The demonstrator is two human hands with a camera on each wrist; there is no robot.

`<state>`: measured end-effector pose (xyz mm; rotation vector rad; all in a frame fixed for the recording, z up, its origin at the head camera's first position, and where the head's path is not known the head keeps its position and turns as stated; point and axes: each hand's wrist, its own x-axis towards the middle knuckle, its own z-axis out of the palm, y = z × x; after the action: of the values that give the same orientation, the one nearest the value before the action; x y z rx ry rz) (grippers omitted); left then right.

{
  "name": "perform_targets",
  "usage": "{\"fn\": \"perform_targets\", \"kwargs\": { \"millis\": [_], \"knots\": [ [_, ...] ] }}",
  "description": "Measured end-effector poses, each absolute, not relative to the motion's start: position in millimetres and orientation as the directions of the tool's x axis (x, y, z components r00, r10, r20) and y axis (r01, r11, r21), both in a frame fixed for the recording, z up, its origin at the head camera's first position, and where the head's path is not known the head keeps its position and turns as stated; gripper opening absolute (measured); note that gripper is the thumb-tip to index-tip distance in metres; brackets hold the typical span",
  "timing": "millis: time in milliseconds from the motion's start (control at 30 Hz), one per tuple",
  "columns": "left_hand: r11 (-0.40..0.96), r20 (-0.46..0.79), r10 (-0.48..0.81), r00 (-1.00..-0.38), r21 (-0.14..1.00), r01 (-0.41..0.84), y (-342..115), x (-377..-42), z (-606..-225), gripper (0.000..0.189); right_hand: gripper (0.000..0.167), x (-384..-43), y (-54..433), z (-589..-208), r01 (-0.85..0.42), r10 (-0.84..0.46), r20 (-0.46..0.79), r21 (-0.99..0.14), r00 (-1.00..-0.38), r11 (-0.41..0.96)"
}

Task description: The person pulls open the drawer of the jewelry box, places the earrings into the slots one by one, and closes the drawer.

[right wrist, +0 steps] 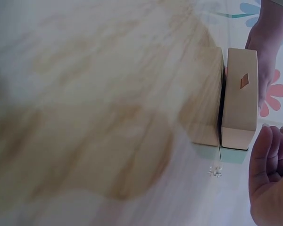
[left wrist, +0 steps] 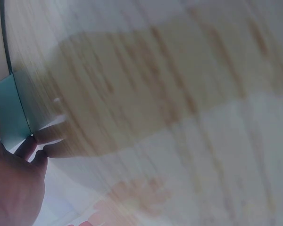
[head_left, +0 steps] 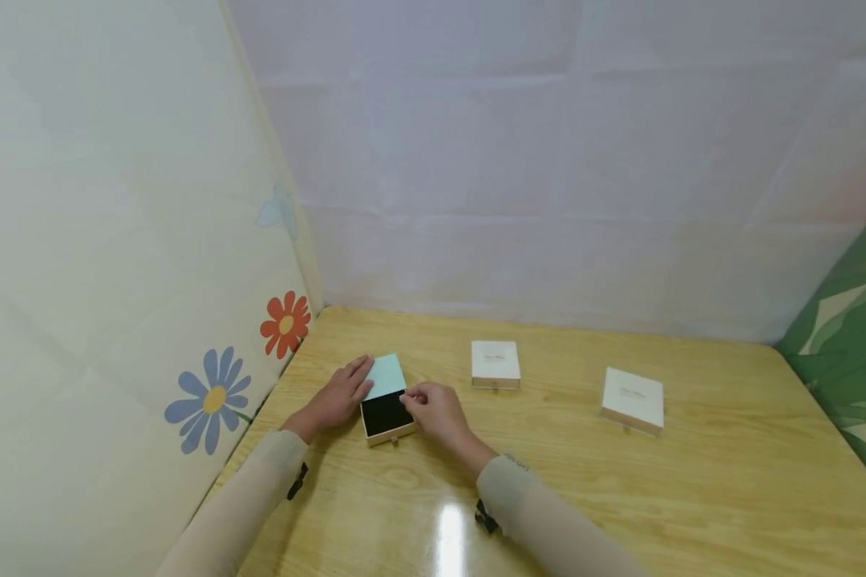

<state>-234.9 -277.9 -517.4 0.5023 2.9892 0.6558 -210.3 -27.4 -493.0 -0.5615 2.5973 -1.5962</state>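
Note:
A drawer box (head_left: 384,375) with a mint-green sleeve lies at the left of the table, its black-lined drawer (head_left: 386,415) pulled out toward me. My left hand (head_left: 342,393) rests against the sleeve's left side, fingers fairly straight; the left wrist view shows its fingertips at the mint edge. At the drawer's right edge is my right hand (head_left: 436,409), thumb and forefinger close together. Its fingers look curled in the right wrist view, but I cannot tell whether they pinch anything. A small glittering thing (right wrist: 215,172) shows near the box's corner; its kind is unclear.
Two white drawer boxes with printed lids stand farther right, one at the back middle (head_left: 495,362) and one at the right (head_left: 633,399). The table (head_left: 375,513) is glossy wood. A flowered wall cloth (head_left: 130,240) borders it at left, and a pale cloth (head_left: 512,160) hangs behind.

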Motion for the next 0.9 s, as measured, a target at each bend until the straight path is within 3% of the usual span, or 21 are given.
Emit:
{"fn": "perform_targets", "kwargs": {
  "millis": [900],
  "knots": [
    [0.87,0.018,0.311,-0.95,0.397,0.292,-276.5,-234.8,-517.2,0.06,0.011,-207.5,-35.4,-501.2,-0.338,-0.393,0.138,-0.796,-0.909,0.502]
  ]
}}
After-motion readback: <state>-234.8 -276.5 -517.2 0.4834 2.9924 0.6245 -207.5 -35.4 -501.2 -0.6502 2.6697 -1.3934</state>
